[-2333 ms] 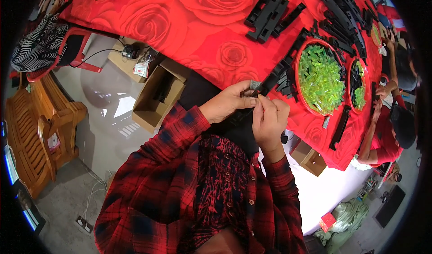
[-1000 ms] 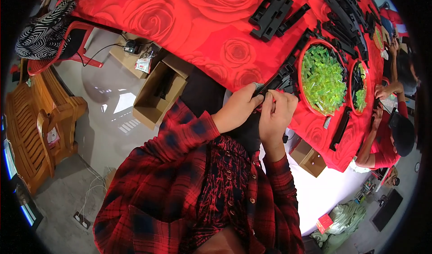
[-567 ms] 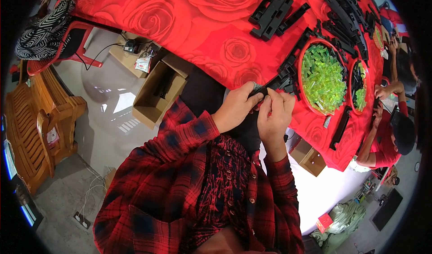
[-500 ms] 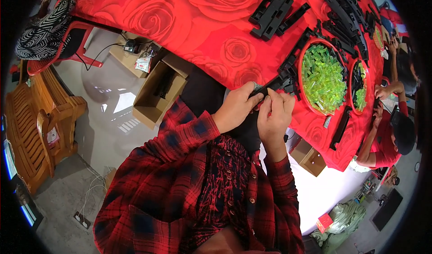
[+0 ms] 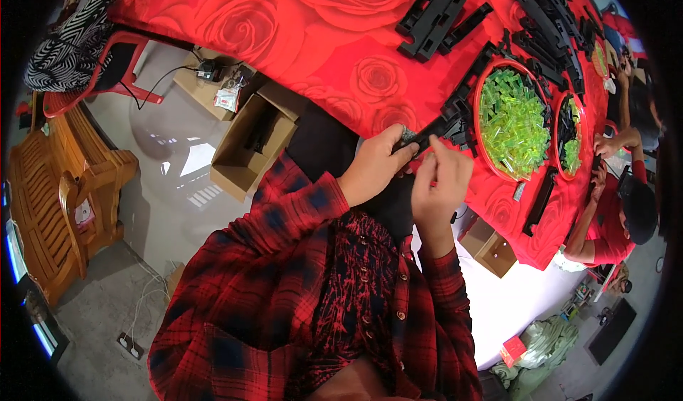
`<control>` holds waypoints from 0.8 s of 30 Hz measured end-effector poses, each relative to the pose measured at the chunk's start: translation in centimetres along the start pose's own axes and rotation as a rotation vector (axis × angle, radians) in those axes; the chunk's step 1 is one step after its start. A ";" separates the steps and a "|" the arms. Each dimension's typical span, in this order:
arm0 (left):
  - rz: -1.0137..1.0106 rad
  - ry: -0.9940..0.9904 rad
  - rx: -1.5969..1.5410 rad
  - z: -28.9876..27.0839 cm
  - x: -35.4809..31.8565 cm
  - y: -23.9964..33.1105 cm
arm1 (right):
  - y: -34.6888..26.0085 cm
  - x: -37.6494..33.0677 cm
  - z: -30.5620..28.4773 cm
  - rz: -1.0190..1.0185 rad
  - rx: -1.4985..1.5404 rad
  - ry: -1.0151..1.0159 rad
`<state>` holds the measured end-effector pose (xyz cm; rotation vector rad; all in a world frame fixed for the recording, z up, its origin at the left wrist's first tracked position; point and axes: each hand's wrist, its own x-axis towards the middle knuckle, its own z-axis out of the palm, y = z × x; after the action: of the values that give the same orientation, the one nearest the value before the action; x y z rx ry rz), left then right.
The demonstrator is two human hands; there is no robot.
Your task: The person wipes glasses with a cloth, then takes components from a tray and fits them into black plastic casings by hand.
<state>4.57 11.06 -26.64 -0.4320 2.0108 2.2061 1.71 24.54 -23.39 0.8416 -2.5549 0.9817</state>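
Observation:
My left hand (image 5: 376, 163) grips one end of a long black plastic strip (image 5: 435, 128) at the near edge of the red rose-patterned table (image 5: 299, 31). My right hand (image 5: 441, 180) sits right beside it, fingertips pinched against the same strip; whatever small piece they may hold is hidden. A red round tray of bright green plastic pieces (image 5: 514, 120) lies just beyond the hands.
More black plastic strips (image 5: 432, 18) lie in piles across the table. A second red tray (image 5: 569, 131) sits further right. An open cardboard box (image 5: 249, 145) and a wooden bench (image 5: 64, 188) stand on the floor at left. Another person in red (image 5: 619, 209) works at the right.
Both hands have stayed together at the table edge, shifting slightly up and right. The right fingers have kept working at the strip.

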 end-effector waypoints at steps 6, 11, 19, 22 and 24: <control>-0.157 -0.087 -0.302 0.1 -0.3 0.4 | 0.8 1.1 -0.5 0.340 0.117 0.170; -0.102 -0.101 -0.228 0.4 -0.7 0.2 | 1.2 1.6 0.1 0.515 0.475 0.000; -0.058 -0.021 -0.146 0.6 -1.2 1.0 | 0.9 1.7 0.7 0.485 0.553 -0.027; -0.096 -0.008 -0.204 0.7 -1.1 1.0 | 1.1 1.2 0.9 0.431 0.514 -0.010; -0.125 -0.010 -0.246 0.8 -1.1 0.9 | 1.0 0.9 0.8 0.419 0.466 -0.022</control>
<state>5.28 11.84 -25.34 -0.5544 1.6629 2.3786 0.32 24.19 -24.12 0.4121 -2.6130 1.7471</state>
